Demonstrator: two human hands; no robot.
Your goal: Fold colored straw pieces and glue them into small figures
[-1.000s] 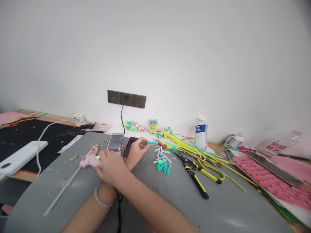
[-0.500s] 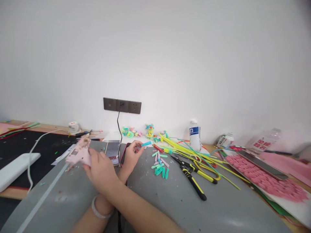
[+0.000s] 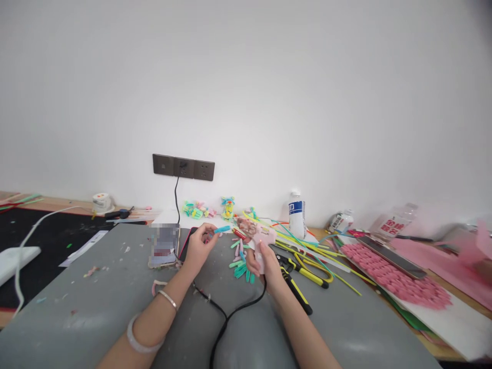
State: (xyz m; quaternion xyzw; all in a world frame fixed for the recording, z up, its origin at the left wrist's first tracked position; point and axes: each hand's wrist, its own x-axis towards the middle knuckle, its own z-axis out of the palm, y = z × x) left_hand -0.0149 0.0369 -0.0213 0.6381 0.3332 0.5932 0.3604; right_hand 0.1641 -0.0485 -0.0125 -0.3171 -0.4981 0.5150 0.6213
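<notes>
Between the thumb and fingertips of my left hand [image 3: 200, 245] is a short blue piece of pipe cleaner [image 3: 222, 229], its end sticking out to the right. My right hand [image 3: 268, 262] is wrapped round the handle of a pink hot glue gun [image 3: 265, 234], whose messy front end points left toward the blue piece but stays apart from it. The gun's black cord [image 3: 246, 306] runs down to the table's near edge. Below the gun lies a pile of short turquoise and lilac pipe cleaner pieces [image 3: 240, 269], partly hidden by my right hand.
Yellow-handled pliers [image 3: 294, 289] and long yellow pipe cleaners [image 3: 326, 248] lie right of my right hand. Small colourful figures [image 3: 227, 207] stand by the wall. A phone [image 3: 164, 246] leans left of my left hand. A bottle [image 3: 296, 215] stands behind; a pink woven mat [image 3: 395, 274] lies right.
My right hand has carried the glue gun from the left, across my left arm, over to the right side. My left hand still holds the blue piece. The view has shifted slightly.
</notes>
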